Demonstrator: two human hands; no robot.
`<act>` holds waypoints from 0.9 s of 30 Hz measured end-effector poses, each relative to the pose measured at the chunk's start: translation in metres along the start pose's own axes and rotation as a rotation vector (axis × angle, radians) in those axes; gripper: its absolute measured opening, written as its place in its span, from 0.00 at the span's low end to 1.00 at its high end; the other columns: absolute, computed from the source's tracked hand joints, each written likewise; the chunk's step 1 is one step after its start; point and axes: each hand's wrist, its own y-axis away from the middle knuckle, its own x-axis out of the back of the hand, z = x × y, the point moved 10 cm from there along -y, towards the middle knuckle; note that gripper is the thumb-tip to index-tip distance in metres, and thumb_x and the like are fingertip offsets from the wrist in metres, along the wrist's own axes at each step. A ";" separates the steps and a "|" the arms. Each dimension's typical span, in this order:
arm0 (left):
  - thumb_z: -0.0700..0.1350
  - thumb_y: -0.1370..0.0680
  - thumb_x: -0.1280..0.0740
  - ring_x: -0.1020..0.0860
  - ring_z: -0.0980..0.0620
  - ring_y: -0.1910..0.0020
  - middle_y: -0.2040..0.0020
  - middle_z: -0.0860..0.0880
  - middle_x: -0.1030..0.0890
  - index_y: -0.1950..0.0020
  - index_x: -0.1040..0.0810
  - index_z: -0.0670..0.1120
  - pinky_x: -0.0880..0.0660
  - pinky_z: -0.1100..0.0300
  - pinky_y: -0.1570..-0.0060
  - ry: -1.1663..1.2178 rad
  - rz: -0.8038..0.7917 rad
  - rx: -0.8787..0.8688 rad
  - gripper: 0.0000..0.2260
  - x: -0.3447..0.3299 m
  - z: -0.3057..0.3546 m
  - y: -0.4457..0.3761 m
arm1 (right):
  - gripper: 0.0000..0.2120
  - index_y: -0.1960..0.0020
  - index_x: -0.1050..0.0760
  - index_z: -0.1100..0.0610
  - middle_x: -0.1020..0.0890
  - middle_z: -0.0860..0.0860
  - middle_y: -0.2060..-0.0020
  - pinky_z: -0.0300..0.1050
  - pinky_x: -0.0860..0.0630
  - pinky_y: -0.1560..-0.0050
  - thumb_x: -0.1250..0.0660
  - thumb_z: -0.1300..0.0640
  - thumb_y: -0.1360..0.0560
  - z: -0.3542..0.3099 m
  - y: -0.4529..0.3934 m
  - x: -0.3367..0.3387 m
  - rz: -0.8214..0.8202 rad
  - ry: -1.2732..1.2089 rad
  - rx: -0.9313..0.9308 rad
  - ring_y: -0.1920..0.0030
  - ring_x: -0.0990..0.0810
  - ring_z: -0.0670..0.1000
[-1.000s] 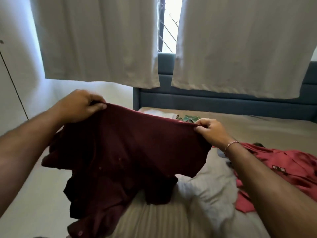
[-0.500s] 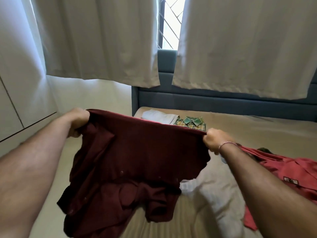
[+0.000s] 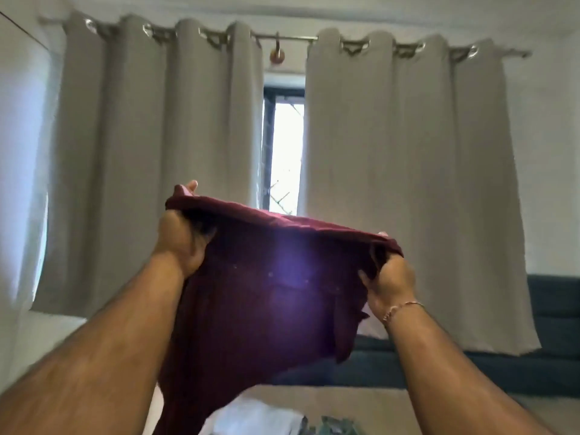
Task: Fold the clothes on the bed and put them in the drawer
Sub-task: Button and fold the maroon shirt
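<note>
Maroon shirt point(image 3: 266, 296) held high over the bed point(image 3: 361, 403), left hand point(image 3: 180, 237) and right hand point(image 3: 387, 277) fingers pinching its top edge; weak pinch risks a corner dropping.

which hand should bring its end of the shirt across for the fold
Probably the right hand. Both hands grip the maroon shirt by its top edge, held up in the air. The left hand sits higher, with most of the cloth hanging below it, so it suits as the anchor.
</note>
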 end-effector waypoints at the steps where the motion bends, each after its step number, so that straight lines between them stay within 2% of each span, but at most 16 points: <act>1: 0.58 0.15 0.40 0.21 0.50 0.48 0.47 0.48 0.18 0.28 0.24 0.52 0.23 0.53 0.45 0.018 -0.029 -0.060 0.19 -0.011 0.014 -0.008 | 0.10 0.46 0.18 0.48 0.15 0.47 0.46 0.49 0.26 0.47 0.37 0.47 0.16 -0.019 -0.003 -0.004 -0.016 0.002 0.045 0.46 0.21 0.47; 4: 0.53 0.15 0.36 0.21 0.47 0.45 0.38 0.41 0.19 0.31 0.22 0.48 0.22 0.55 0.44 -0.004 -0.129 -0.163 0.16 -0.030 0.037 0.000 | 0.12 0.49 0.16 0.50 0.13 0.49 0.53 0.46 0.21 0.58 0.36 0.47 0.17 -0.057 0.006 0.010 -0.040 -0.001 0.174 0.54 0.16 0.48; 6: 0.52 0.15 0.38 0.19 0.49 0.48 0.42 0.45 0.16 0.37 0.18 0.51 0.20 0.56 0.45 -0.063 -0.109 -0.183 0.12 -0.023 0.037 0.032 | 0.12 0.49 0.14 0.50 0.12 0.50 0.53 0.44 0.19 0.61 0.36 0.50 0.16 -0.059 0.025 0.038 -0.006 0.006 0.202 0.55 0.14 0.47; 8: 0.52 0.15 0.37 0.19 0.49 0.51 0.46 0.45 0.17 0.42 0.14 0.51 0.20 0.55 0.50 -0.128 -0.085 -0.136 0.13 -0.003 0.025 0.072 | 0.11 0.46 0.15 0.49 0.12 0.47 0.52 0.44 0.18 0.55 0.36 0.52 0.16 -0.042 0.045 0.077 0.032 0.037 0.172 0.53 0.14 0.45; 10: 0.53 0.15 0.36 0.21 0.46 0.51 0.48 0.45 0.19 0.38 0.16 0.46 0.23 0.55 0.55 -0.313 -0.017 -0.121 0.15 0.036 0.008 0.122 | 0.11 0.41 0.16 0.47 0.12 0.43 0.50 0.47 0.21 0.43 0.36 0.53 0.17 -0.019 0.076 0.122 0.070 0.166 0.136 0.49 0.15 0.41; 12: 0.51 0.15 0.36 0.20 0.50 0.48 0.48 0.50 0.17 0.35 0.18 0.45 0.22 0.61 0.53 -0.518 0.113 -0.113 0.15 0.090 -0.008 0.191 | 0.13 0.35 0.17 0.47 0.14 0.44 0.43 0.48 0.24 0.35 0.36 0.54 0.16 0.011 0.122 0.171 0.096 0.340 0.083 0.42 0.17 0.45; 14: 0.52 0.17 0.37 0.19 0.48 0.45 0.46 0.50 0.16 0.36 0.18 0.48 0.24 0.60 0.48 -0.885 0.241 -0.032 0.15 0.155 -0.032 0.276 | 0.17 0.29 0.22 0.53 0.18 0.48 0.37 0.43 0.26 0.34 0.38 0.61 0.16 0.050 0.177 0.224 0.057 0.605 0.021 0.37 0.22 0.48; 15: 0.51 0.19 0.38 0.20 0.45 0.45 0.45 0.47 0.16 0.38 0.17 0.48 0.25 0.56 0.47 -1.042 0.277 0.016 0.16 0.180 -0.042 0.307 | 0.20 0.26 0.25 0.54 0.21 0.50 0.34 0.41 0.28 0.35 0.40 0.65 0.16 0.064 0.192 0.239 -0.005 0.767 0.008 0.35 0.24 0.48; 17: 0.50 0.27 0.40 0.19 0.39 0.47 0.48 0.41 0.15 0.44 0.15 0.44 0.24 0.50 0.49 -1.239 0.296 0.181 0.20 0.234 -0.064 0.388 | 0.26 0.24 0.29 0.52 0.24 0.54 0.29 0.43 0.33 0.28 0.41 0.69 0.18 0.113 0.238 0.295 -0.170 1.141 -0.138 0.32 0.27 0.50; 19: 0.51 0.31 0.42 0.18 0.37 0.46 0.48 0.42 0.14 0.45 0.14 0.46 0.22 0.48 0.48 -1.387 0.230 0.409 0.23 0.282 -0.089 0.478 | 0.30 0.20 0.34 0.49 0.28 0.59 0.25 0.50 0.36 0.23 0.42 0.61 0.21 0.167 0.293 0.361 -0.402 1.616 -0.313 0.27 0.28 0.57; 21: 0.51 0.30 0.43 0.18 0.39 0.44 0.45 0.45 0.14 0.42 0.14 0.51 0.21 0.47 0.45 -1.551 0.097 0.579 0.24 0.313 -0.100 0.565 | 0.33 0.17 0.43 0.49 0.34 0.57 0.21 0.54 0.34 0.25 0.44 0.54 0.21 0.200 0.348 0.428 -0.618 2.107 -0.486 0.22 0.35 0.59; 22: 0.51 0.30 0.43 0.19 0.39 0.42 0.42 0.46 0.14 0.40 0.14 0.51 0.21 0.47 0.44 -1.658 0.019 0.598 0.25 0.315 -0.104 0.575 | 0.32 0.16 0.44 0.48 0.36 0.57 0.20 0.55 0.33 0.25 0.43 0.53 0.20 0.201 0.352 0.441 -0.693 2.238 -0.550 0.22 0.37 0.59; 23: 0.51 0.30 0.43 0.20 0.40 0.41 0.41 0.46 0.15 0.38 0.15 0.51 0.21 0.46 0.43 -1.749 -0.085 0.659 0.26 0.322 -0.103 0.609 | 0.31 0.17 0.44 0.49 0.37 0.57 0.20 0.54 0.34 0.25 0.43 0.52 0.19 0.207 0.388 0.460 -0.775 2.286 -0.675 0.21 0.37 0.59; 24: 0.51 0.30 0.42 0.20 0.40 0.42 0.40 0.46 0.16 0.38 0.15 0.51 0.21 0.46 0.43 -1.810 -0.148 0.668 0.25 0.314 -0.103 0.607 | 0.29 0.18 0.41 0.51 0.36 0.58 0.20 0.52 0.35 0.24 0.44 0.52 0.18 0.208 0.391 0.464 -0.822 2.309 -0.719 0.21 0.36 0.59; 27: 0.53 0.28 0.37 0.17 0.44 0.52 0.50 0.48 0.14 0.47 0.14 0.54 0.19 0.50 0.49 -1.921 -0.303 0.797 0.15 0.310 -0.094 0.606 | 0.26 0.24 0.30 0.53 0.27 0.55 0.25 0.46 0.31 0.28 0.44 0.46 0.20 0.212 0.416 0.474 -1.003 2.386 -0.846 0.27 0.27 0.56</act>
